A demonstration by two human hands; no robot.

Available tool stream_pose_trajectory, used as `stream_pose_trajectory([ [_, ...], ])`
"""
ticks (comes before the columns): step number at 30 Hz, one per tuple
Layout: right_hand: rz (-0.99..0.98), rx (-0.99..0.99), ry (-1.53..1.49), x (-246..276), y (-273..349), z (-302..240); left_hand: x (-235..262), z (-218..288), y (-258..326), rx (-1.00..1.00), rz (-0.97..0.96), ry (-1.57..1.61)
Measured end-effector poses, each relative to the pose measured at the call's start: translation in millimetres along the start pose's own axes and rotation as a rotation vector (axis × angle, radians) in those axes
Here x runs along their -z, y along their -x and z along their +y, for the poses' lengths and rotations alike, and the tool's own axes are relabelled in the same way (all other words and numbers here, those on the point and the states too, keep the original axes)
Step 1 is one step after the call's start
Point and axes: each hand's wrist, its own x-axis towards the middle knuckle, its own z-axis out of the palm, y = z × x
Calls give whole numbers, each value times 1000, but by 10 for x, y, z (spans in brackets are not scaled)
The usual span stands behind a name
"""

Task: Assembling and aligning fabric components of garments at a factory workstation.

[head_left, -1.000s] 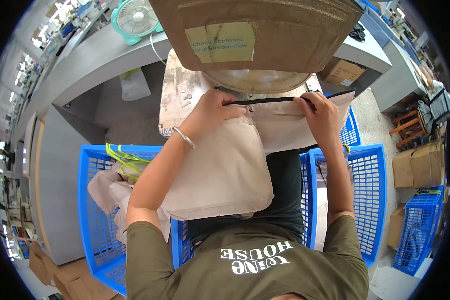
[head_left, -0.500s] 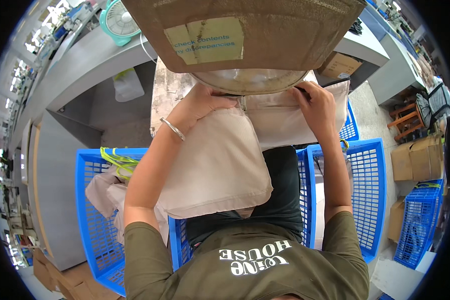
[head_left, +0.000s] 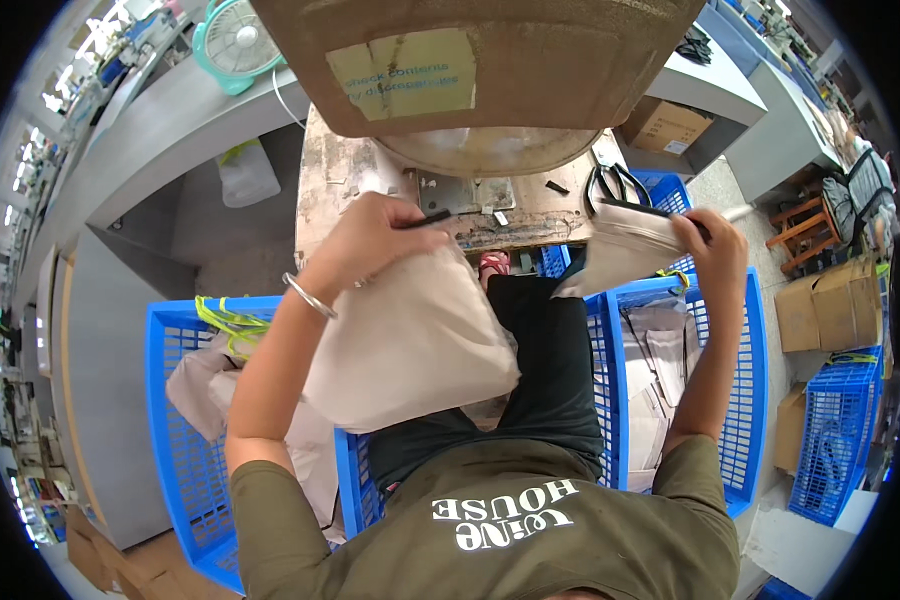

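Note:
My left hand (head_left: pixel 370 240) is closed on the upper edge of a beige cloth piece (head_left: pixel 410 345), where a short black strip sticks out past my fingers. The cloth hangs down over my lap. My right hand (head_left: pixel 715 248) grips the corner of a second beige cloth piece (head_left: pixel 625 238), which has a black strip along its top edge and droops at the right front of the worn worktable (head_left: pixel 320 190). A gap separates the two pieces. Black-handled scissors (head_left: pixel 618 185) lie on the tabletop just beyond the second piece.
A brown cardboard-like panel (head_left: pixel 570 70) and a round pale rim (head_left: pixel 490 150) overhang the table. Blue baskets with beige cloth stand at my left (head_left: pixel 160 400) and right (head_left: pixel 755 380). A teal fan (head_left: pixel 205 50) is at far left, a cardboard box (head_left: pixel 665 125) at far right.
Both hands have moved apart, the left one left and down, the right one right and down. The two cloth pieces came away from the tabletop, uncovering a metal plate and the scissors.

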Motion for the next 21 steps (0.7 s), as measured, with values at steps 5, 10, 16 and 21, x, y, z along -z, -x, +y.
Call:
stream_pose_trajectory([
  [5,270,20,414,103,376,498,-591,104,85,-393,300,-281],
  [10,5,356,-385,-211,884,-573,-1194,379,-117,-505,237,-227],
  [16,-78,846,32,-1039,1119,-1447,-1367,929,-88,-671,-1,-96],
  [21,-259,692,-27,-1192,1026,-1390,-1225,690,-46,-691,124,2],
])
